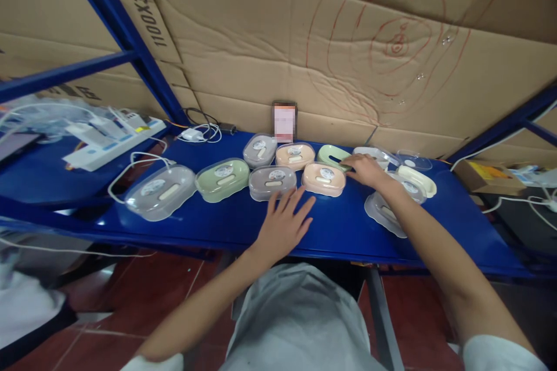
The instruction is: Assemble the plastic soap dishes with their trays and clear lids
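My left hand is open, palm down with fingers spread. Its fingertips are at the front edge of a grey oval plastic box with a clear cover, a round sticker and a pale slot. A peach box sits just right of those fingers. My right hand reaches farther back, fingers bent at the right end of a light green oval piece with a dark slot. Its fingers appear to grip that edge; the exact contact is partly hidden. A white box is partly behind this hand.
More covered boxes stand at left, including a green box and a grey box. A cream tray and clear cover lie at right. A blurred-out phone-like panel leans against cardboard. Cables and a power strip are left.
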The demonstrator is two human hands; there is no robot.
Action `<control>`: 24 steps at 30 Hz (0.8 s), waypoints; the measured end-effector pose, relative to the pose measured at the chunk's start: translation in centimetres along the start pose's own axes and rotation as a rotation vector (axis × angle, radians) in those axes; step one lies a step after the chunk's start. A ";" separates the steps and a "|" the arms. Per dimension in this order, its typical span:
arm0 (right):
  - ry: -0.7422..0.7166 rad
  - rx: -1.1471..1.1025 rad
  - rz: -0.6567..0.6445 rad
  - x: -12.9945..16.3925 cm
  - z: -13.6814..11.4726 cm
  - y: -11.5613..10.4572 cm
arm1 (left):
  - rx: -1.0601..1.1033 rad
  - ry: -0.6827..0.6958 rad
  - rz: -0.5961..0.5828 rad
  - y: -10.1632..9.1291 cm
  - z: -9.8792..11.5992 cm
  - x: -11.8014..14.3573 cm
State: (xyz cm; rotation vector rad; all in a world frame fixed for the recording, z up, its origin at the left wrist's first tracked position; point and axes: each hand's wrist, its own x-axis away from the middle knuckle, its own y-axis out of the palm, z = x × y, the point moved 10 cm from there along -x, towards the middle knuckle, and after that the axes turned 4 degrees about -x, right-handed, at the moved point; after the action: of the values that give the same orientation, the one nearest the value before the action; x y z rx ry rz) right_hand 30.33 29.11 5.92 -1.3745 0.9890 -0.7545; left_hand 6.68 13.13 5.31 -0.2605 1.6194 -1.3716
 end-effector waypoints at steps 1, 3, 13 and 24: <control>0.007 0.004 0.008 -0.2 0.0 -0.2 | 0.008 0.038 -0.034 0.6 0.8 -0.6; 0.033 0.008 0.050 0.2 0.2 -1.4 | 0.019 0.096 -0.095 1.8 2.0 -1.8; -0.023 -0.213 0.406 11.7 -4.3 -9.2 | 0.117 0.065 -0.284 6.8 0.7 -7.8; -0.275 -0.284 0.154 13.2 -14.3 -0.9 | 0.246 0.139 -0.109 0.2 -0.2 0.3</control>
State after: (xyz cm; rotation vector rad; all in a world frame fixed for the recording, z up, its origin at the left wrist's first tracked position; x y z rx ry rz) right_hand 23.19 10.98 6.08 -1.5765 0.9938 -0.3064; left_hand 6.42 13.16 4.98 -0.1105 1.5471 -1.6874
